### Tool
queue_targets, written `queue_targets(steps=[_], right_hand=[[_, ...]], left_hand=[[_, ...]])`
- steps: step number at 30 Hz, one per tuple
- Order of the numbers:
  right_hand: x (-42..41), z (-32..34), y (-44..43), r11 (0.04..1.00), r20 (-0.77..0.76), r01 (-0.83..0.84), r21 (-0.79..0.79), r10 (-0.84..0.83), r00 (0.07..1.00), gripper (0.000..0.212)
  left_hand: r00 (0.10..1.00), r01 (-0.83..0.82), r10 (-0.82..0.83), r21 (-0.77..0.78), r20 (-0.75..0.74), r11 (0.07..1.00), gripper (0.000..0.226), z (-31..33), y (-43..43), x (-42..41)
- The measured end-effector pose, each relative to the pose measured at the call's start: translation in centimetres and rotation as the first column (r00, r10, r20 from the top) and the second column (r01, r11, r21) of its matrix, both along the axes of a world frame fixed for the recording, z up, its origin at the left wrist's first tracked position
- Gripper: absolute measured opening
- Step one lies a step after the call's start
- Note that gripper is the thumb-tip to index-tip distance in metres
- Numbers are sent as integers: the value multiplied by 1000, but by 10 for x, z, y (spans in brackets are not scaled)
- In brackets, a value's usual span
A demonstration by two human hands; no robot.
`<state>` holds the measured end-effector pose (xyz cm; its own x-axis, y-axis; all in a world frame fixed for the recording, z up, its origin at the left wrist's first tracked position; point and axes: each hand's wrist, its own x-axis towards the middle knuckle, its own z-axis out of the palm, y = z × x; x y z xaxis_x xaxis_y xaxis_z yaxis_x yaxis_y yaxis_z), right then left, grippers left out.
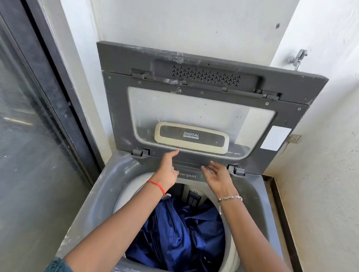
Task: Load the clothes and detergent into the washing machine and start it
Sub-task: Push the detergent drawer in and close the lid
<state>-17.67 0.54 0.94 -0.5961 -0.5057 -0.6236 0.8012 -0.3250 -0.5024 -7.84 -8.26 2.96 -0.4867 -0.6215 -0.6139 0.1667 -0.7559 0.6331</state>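
Observation:
A grey top-loading washing machine [102,186] stands open, its lid [196,107] raised against the wall. Dark blue clothes [180,234] fill the drum. At the back rim sits the detergent drawer [188,175], marked "tergent" and partly hidden by my left hand. My left hand [168,170] rests on the drawer's left end, index finger pointing up at the lid's lower edge. My right hand [218,176] hovers at the drawer's right end, palm turned inward, fingers spread, holding nothing. No detergent container is in view.
A dark-framed glass door [31,113] runs along the left of the machine. White walls close in behind and on the right, with a metal latch [298,58] on the right wall. A narrow floor strip [282,212] lies to the right.

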Motion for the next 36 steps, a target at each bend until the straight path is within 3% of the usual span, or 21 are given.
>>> queue_targets(steps=[3,5,8,11,13,14,16,18,19,21,25,30,36], right_hand=[[6,54,-6,995,-75,-31,-98,24,997,37],[11,93,-9,982,-144,-76,-171,52,988,32],[20,144,-14,954,-284,-146,-263,68,956,13],[18,179,-21,964,-478,-87,-251,-45,877,16],[13,197,-24,982,-688,-22,-187,-115,717,25],[9,204,-25,994,-824,15,-110,-100,558,31],[-3,212,-27,987,-990,128,94,79,120,43],[-19,216,-33,929,-911,246,275,334,-242,56],[-28,217,-36,887,-823,308,343,442,-357,61],[-43,220,-40,790,-639,423,444,610,-469,66],[-52,224,-40,632,-404,517,578,772,-491,65],[-51,230,-36,637,-417,546,544,770,-482,51],[-45,240,-29,568,-337,598,566,821,-461,45]], left_hand=[[993,45,-3,-370,114,928,92,42,2,-4],[994,41,32,-632,103,774,101,74,5,-6],[995,41,68,-923,73,383,105,120,2,-9],[979,136,160,-990,130,-31,103,154,-12,-14],[941,273,270,-926,202,-262,100,171,-26,-18],[911,357,338,-866,238,-350,98,178,-33,-21],[838,506,463,-730,289,-460,93,188,-46,-26],[781,598,543,-621,309,-506,91,194,-56,-32],[758,631,568,-580,321,-515,90,195,-60,-35],[720,681,606,-510,338,-525,90,194,-69,-40],[670,740,636,-406,383,-535,93,188,-81,-45],[637,770,622,-335,456,-543,78,192,-79,-41],[695,718,572,-389,436,-577,53,195,-74,-30]])
